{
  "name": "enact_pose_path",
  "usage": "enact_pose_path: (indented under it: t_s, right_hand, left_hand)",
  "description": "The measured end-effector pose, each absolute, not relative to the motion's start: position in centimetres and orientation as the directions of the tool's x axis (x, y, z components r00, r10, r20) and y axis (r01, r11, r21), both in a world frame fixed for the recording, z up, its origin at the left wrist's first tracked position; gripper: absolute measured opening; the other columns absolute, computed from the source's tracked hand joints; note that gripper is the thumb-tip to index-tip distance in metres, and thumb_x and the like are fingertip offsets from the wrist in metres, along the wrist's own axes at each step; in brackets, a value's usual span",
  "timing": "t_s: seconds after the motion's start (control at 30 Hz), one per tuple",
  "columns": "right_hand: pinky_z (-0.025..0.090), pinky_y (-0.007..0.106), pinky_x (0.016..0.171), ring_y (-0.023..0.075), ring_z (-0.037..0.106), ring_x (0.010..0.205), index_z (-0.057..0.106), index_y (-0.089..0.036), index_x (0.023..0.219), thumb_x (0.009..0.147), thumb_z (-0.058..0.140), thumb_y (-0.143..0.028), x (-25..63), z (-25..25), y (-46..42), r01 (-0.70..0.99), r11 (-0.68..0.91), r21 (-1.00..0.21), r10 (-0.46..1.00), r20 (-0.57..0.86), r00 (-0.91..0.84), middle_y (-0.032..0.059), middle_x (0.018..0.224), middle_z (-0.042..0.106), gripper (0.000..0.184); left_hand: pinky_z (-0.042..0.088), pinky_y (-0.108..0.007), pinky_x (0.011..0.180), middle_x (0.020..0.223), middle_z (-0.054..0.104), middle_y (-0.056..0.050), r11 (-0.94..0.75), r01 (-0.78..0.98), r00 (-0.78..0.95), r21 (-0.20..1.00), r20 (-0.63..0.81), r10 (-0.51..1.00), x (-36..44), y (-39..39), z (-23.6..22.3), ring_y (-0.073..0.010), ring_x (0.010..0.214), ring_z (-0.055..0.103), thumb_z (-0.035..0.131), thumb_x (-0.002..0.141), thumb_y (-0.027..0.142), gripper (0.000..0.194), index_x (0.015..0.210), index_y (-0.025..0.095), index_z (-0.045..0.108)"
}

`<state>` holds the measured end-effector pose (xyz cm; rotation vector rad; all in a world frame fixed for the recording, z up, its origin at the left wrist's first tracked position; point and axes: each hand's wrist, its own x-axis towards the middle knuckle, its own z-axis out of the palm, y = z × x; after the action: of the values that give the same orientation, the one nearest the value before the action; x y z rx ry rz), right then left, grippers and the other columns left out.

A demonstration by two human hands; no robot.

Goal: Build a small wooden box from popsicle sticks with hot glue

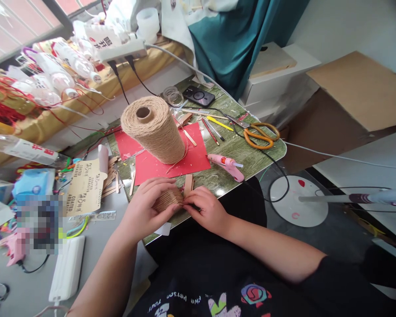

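Note:
A small brown piece wrapped in rows of twine [167, 200] lies in my left hand [148, 204], its fingers curled over the far side and the thumb along the near side. At the piece's right end, the fingertips of my right hand [207, 210] are pinched together on its edge; whether they also hold a loose strand is hidden. Just beyond my hands stands a large spool of jute twine [155, 132] on red paper [194, 154]. A flat wooden strip [188, 184] lies behind my right fingers. To the right rests a pink glue gun [227, 166].
Orange-handled scissors [259, 135], a yellow pen [219, 123] and a black phone-like device [199, 95] lie farther back on the green table. Sandpaper sheets [84, 187] and craft sticks [110, 178] are at left. Cables trail from a power strip [122, 52] and over the table's right edge.

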<state>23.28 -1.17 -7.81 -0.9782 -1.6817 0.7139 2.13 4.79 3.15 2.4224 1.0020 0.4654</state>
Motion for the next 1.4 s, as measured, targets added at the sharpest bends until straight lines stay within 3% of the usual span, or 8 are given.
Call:
enact_pose_path:
  t_s: [0.17,0.53,0.73,1.1,1.4]
  right_hand:
    - [0.055,0.044,0.090,0.0240,0.067,0.097,0.072,-0.024,0.102,0.100,0.067,-0.019,23.6,-7.5,-1.2,0.236,0.476,-0.847,0.879,0.448,-0.163,0.0061,0.101,0.078,0.007]
    - [0.055,0.043,0.094,0.0222,0.069,0.099,0.074,-0.025,0.101,0.099,0.071,-0.022,23.9,-7.1,-1.2,0.147,0.380,-0.913,0.924,0.368,-0.101,0.0041,0.099,0.077,0.004]
    - [0.057,0.043,0.095,0.0225,0.068,0.103,0.073,-0.025,0.124,0.104,0.060,-0.018,23.6,-6.4,-2.7,0.158,0.430,-0.889,0.903,0.423,-0.077,0.0083,0.111,0.075,0.026]
    - [0.057,0.049,0.104,0.0271,0.062,0.119,0.048,-0.030,0.158,0.101,0.057,-0.013,23.2,-6.1,-4.3,0.229,0.476,-0.849,0.879,0.450,-0.158,0.0119,0.132,0.064,0.061]
    - [0.054,0.050,0.114,0.0275,0.060,0.130,0.050,-0.025,0.155,0.099,0.058,-0.013,23.0,-6.3,-5.8,0.220,0.344,-0.913,0.934,0.308,-0.180,0.0145,0.138,0.061,0.058]
  left_hand:
    - [0.052,-0.050,0.109,0.140,0.068,-0.009,-0.612,0.591,0.713,0.525,0.014,0.701,2.5,5.1,3.9,-0.0293,0.129,0.063,0.069,0.096,0.030,0.045,0.140,0.028,0.057]
    - [0.052,-0.048,0.110,0.139,0.068,-0.008,-0.615,0.561,0.729,0.554,0.022,0.685,2.7,5.2,4.0,-0.0280,0.128,0.064,0.069,0.093,0.025,0.042,0.134,0.029,0.062]
    - [0.052,-0.050,0.110,0.139,0.068,-0.008,-0.612,0.563,0.724,0.556,0.026,0.690,2.5,5.3,3.8,-0.0294,0.128,0.064,0.069,0.090,0.024,0.042,0.132,0.029,0.064]
    - [0.053,-0.051,0.108,0.134,0.072,-0.008,-0.618,0.563,0.714,0.549,0.053,0.698,2.6,5.3,3.5,-0.0303,0.125,0.066,0.070,0.089,0.024,0.042,0.130,0.029,0.066]
    - [0.053,-0.051,0.107,0.135,0.071,-0.009,-0.619,0.573,0.705,0.537,0.062,0.706,2.7,5.2,3.7,-0.0303,0.124,0.066,0.070,0.090,0.027,0.040,0.129,0.027,0.064]
